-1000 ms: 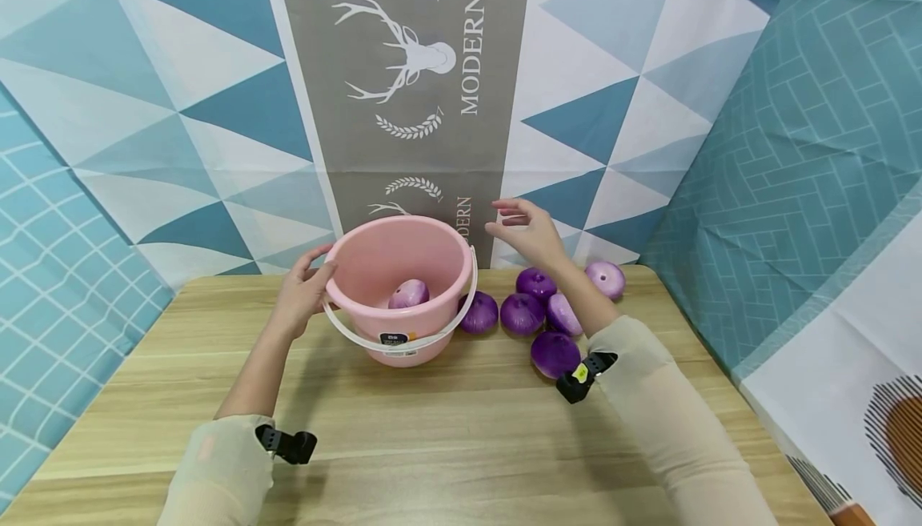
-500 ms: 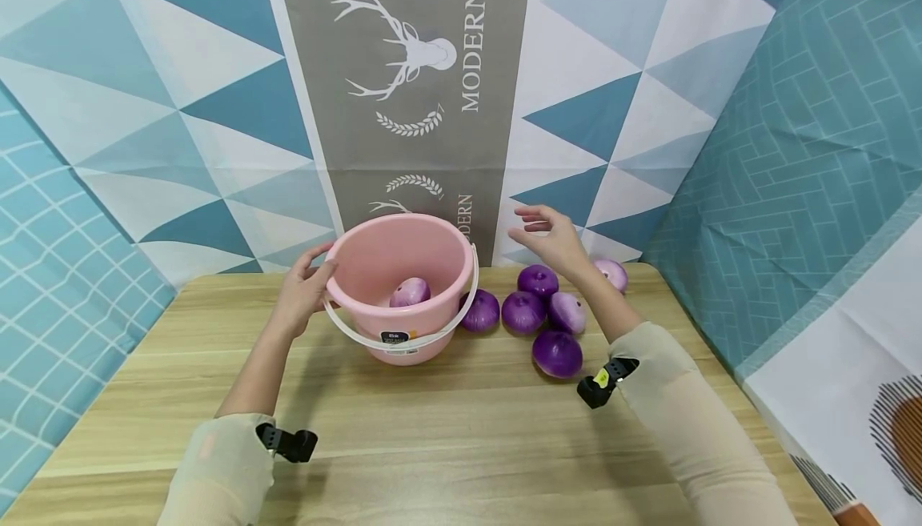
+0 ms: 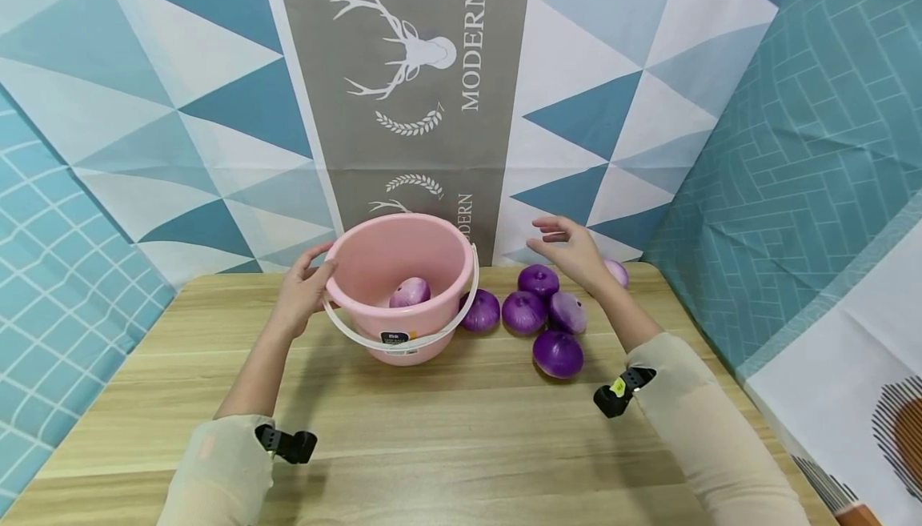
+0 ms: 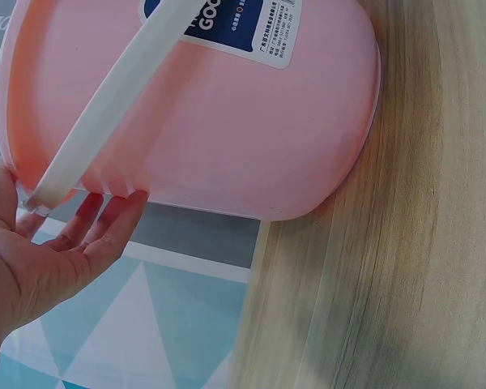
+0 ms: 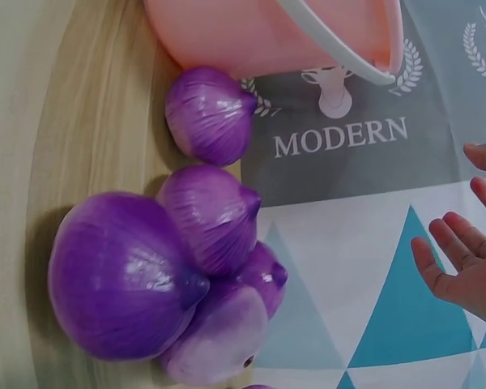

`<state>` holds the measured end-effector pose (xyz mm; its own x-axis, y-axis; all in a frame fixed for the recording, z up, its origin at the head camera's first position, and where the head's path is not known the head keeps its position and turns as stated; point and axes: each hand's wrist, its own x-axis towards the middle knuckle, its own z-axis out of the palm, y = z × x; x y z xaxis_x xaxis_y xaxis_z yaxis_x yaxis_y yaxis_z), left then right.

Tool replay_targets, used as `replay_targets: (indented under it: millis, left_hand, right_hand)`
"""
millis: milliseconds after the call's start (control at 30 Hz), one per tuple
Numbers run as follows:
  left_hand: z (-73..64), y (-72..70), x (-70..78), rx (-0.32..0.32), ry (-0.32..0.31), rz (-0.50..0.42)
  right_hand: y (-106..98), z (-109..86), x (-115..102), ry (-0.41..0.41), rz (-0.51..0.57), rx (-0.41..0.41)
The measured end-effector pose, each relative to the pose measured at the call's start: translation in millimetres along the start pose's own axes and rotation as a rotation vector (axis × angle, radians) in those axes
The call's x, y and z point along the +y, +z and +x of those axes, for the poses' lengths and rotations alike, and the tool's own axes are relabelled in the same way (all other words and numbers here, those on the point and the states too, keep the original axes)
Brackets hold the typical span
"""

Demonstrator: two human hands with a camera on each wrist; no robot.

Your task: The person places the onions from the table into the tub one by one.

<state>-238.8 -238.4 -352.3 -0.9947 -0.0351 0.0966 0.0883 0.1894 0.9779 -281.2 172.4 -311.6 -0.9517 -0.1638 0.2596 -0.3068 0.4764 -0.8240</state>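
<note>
Moved since the earlier frame: the bare right hand point(image 3: 572, 252), now further right and a little nearer me; the bucket and left hand keep their places.

Listed from near to far, as I see them on my feed:

Sleeves, pale cream, two point(image 3: 216, 470) point(image 3: 706, 422); a black wrist camera at each cuff point(image 3: 294, 444) point(image 3: 612, 402).

Worktop point(image 3: 461, 446), light wood grain.

Onion, glossy dark purple, round point(image 3: 558, 354); nearest of the loose group, right of centre.

Onion, pale lilac, round point(image 3: 567, 313), just behind it. Two further dark purple onions point(image 3: 523, 312) point(image 3: 538, 279) sit close alongside; whether all touch, I cannot tell.

Onion, dark purple point(image 3: 481, 311), just beside the bucket, on its right.

Bucket, round, pink plastic point(image 3: 439, 319), standing on the worktop left of the onions; dark label point(image 3: 394, 338) in front, white carrying handle point(image 3: 432, 340) lowered across it. Inside lies one pale lilac onion point(image 3: 409, 292).

Left hand point(image 3: 302, 290), grasping the bucket's left rim, fingers against the outer wall.

Right hand, raised above the onions; fingers released, loosely bent, holding nothing.

Onion, pale lilac point(image 3: 618, 271), farthest right, partly hidden by my right arm.

Wall covering, blue and white triangles point(image 3: 591, 118), with a grey panel point(image 3: 403, 150) bearing a white stag's head and "MODERN".
</note>
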Motion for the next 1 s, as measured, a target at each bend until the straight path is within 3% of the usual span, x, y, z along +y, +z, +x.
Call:
replay_targets:
  millis: [1000]
  left_hand:
    - [1.0,0.7,0.6,0.008,-0.013,0.005]
  right_hand:
    - [-11.6,-19.5,38.1,0.094,-0.067,-0.029]
